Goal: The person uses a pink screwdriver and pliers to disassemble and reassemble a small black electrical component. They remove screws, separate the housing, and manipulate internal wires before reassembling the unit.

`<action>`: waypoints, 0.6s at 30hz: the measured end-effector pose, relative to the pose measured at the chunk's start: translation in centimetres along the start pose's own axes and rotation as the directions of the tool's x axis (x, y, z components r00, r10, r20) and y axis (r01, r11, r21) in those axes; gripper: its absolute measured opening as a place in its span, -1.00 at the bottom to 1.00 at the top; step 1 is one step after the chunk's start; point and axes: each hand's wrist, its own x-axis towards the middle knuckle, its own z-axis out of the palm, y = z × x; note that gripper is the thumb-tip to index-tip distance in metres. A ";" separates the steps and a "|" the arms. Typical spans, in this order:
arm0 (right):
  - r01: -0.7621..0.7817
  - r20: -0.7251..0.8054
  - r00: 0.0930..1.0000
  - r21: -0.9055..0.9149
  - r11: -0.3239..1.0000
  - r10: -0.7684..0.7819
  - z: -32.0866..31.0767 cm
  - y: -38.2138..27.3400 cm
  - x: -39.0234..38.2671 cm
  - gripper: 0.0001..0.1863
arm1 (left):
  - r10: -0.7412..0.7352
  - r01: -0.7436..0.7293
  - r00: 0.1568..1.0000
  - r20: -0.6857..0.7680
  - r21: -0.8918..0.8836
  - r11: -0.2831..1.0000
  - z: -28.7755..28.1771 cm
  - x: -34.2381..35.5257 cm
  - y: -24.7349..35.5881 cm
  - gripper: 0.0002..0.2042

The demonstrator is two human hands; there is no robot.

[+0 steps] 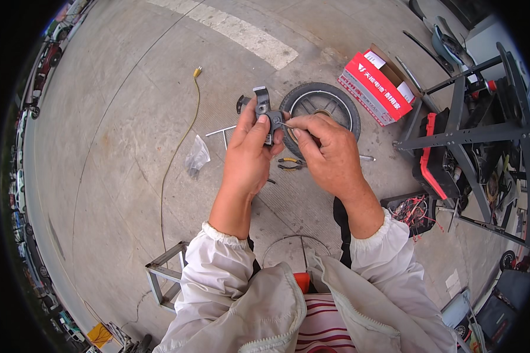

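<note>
In front of me, my left hand (246, 150) grips a dark grey metal part (276, 120) with a curved arm at its top and a round bolt head on its face. It looks like a bracket or caliper, but its exact kind I cannot make out. My right hand (331, 154) pinches a thin metal rod (287, 125), whose tip meets the part near the bolt; the fingers hide most of the rod. Beyond both hands, a small spoked wheel with a black tyre (312, 88) lies on the floor. Yellow-and-black pliers (290, 164) lie below the wheel, between my wrists.
A red cardboard box (376, 87) stands beyond the wheel. On the right is a dark metal rack (483, 140) holding parts, with tangled wires (415, 213) by its foot. A clear plastic bag (198, 156), a yellow cable (187, 126) and a metal frame (165, 269) are on the left.
</note>
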 end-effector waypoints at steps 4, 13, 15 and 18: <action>0.033 -0.007 0.999 -0.030 0.999 -0.033 0.0 0.1 0.0 -0.80 | 0.004 -0.004 1.000 -0.016 0.014 1.000 0.2 -0.2 0.1 -0.47; 0.195 0.048 0.981 -0.150 0.969 -0.190 -1.2 0.4 0.4 -0.78 | -0.078 0.075 0.996 0.044 0.062 0.995 -0.3 -0.2 0.8 -0.48; 0.224 0.072 0.974 -0.161 0.961 -0.215 -1.6 0.6 0.5 -0.79 | -0.102 0.096 0.993 0.064 0.095 0.991 -0.6 -0.1 0.9 -0.48; 0.250 0.094 0.967 -0.162 0.955 -0.237 -1.8 0.9 0.6 -0.80 | -0.136 0.126 0.989 0.063 0.139 0.982 -0.9 -0.2 1.2 -0.49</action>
